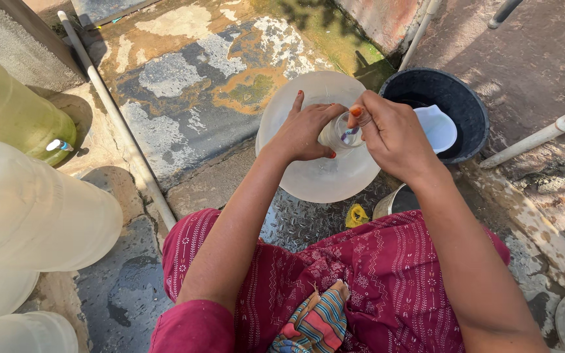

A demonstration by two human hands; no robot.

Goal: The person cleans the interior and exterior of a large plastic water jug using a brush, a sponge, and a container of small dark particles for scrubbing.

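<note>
Two hands meet over a white round basin (322, 176) on the wet floor. My left hand (305, 131) wraps a small clear glass (342, 134), its grip clamped around the side. My right hand (393, 134) pinches a thin purple-and-white brush (350, 135) poking into the glass mouth, fingers closed on it. Just right of the basin sits a black bucket (472, 111) with a white scoop (438, 127) inside. At far left lie large pale plastic jugs (34, 216); one greenish jug (14, 111) has a small blue-and-white tap. A yellow scrap (356, 216) lies near my knee.
</note>
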